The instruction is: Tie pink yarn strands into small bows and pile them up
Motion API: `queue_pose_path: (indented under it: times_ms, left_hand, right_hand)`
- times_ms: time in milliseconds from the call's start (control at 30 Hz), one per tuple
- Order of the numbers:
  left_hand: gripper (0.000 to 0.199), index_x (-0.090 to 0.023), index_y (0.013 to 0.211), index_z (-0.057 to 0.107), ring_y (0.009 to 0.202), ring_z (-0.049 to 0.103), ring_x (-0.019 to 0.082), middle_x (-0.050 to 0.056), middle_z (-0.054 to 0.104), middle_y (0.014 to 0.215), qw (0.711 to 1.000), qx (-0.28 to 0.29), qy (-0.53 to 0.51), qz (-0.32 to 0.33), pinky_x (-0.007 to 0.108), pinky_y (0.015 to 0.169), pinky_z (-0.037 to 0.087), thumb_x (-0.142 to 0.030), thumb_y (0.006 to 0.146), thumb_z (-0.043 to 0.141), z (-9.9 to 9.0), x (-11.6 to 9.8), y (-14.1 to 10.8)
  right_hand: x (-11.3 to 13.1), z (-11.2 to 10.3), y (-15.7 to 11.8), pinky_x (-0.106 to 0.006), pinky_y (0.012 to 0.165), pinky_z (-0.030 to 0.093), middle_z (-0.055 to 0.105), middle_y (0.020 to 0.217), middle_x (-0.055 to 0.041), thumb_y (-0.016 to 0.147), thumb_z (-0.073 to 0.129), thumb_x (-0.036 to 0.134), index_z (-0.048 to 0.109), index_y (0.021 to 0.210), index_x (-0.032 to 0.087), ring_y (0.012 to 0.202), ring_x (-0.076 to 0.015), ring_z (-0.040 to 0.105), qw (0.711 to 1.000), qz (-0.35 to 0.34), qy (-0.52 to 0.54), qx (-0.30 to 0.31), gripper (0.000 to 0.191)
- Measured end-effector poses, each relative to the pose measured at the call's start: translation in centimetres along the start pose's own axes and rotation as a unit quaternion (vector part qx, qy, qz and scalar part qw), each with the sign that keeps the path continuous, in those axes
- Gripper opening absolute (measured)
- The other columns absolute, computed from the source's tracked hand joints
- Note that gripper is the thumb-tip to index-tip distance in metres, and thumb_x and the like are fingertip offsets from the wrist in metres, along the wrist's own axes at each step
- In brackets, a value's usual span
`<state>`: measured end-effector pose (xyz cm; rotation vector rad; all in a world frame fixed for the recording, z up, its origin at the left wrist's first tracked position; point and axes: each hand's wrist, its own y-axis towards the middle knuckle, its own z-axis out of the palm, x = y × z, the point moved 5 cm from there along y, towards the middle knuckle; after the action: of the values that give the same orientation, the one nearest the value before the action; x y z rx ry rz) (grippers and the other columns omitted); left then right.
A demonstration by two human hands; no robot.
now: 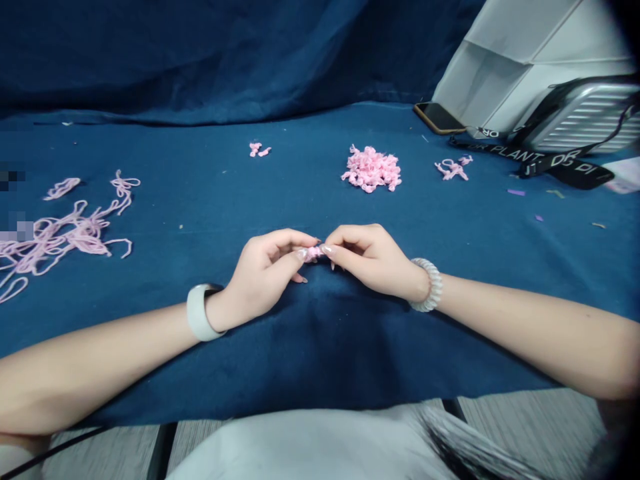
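My left hand point(263, 270) and my right hand point(365, 257) meet at the middle of the blue cloth point(320, 347). Between their fingertips they pinch a small knotted piece of pink yarn point(313, 253). Ahead lies a heap of curly pink yarn pieces point(371, 170), well beyond my fingers. Two smaller pink bits point(257, 149) sit to its left, and another small tangle point(454, 169) lies to its right. Long loose strands of pink yarn point(65, 233) spread out far left of my left hand.
A phone point(437, 118) and a silver ribbed case point(583, 115) with a black printed strap point(540, 160) lie at the back right, before a white folded board point(510, 60). Small scraps dot the cloth. Blue fabric hangs behind.
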<state>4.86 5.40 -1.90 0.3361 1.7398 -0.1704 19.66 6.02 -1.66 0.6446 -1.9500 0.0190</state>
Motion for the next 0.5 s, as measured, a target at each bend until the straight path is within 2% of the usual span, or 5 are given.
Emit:
queue_pose_path:
  times_ms: [200, 333, 500]
  left_hand:
    - [0.019, -0.013, 0.091, 0.066, 0.075, 0.065, 0.017, 0.006, 0.068, 0.084, 0.996, -0.007, 0.085, 0.039, 0.024, 0.057, 0.056, -0.026, 0.078, 0.064, 0.16, -0.04, -0.10]
    - [0.016, -0.012, 0.089, 0.066, 0.076, 0.065, 0.016, 0.006, 0.068, 0.084, 0.996, -0.008, 0.082, 0.041, 0.024, 0.061, 0.057, -0.024, 0.080, 0.061, 0.26, 0.03, 0.01]
    - [0.018, -0.012, 0.091, 0.066, 0.074, 0.064, 0.017, 0.006, 0.067, 0.082, 0.999, 0.001, 0.036, 0.013, 0.024, 0.054, 0.057, -0.025, 0.079, 0.062, 0.26, 0.00, 0.03]
  right_hand:
    - [0.01, 0.04, 0.11, -0.020, 0.052, 0.035, 0.058, 0.061, -0.0005, 0.084, 0.054, 0.024, 0.063, 0.072, 0.012, 0.054, -0.0078, 0.046, 1.000, 0.001, -0.007, 0.000, 0.019]
    - [-0.11, 0.04, 0.06, -0.020, 0.052, 0.035, 0.058, 0.061, -0.0007, 0.084, 0.054, 0.025, 0.063, 0.073, 0.011, 0.054, -0.0077, 0.046, 1.000, 0.003, -0.010, 0.003, 0.020]
    - [-0.18, 0.09, 0.07, -0.020, 0.051, 0.035, 0.057, 0.060, -0.0002, 0.085, 0.054, 0.026, 0.063, 0.073, 0.012, 0.053, -0.0075, 0.045, 1.000, 0.009, -0.001, 0.008, 0.021]
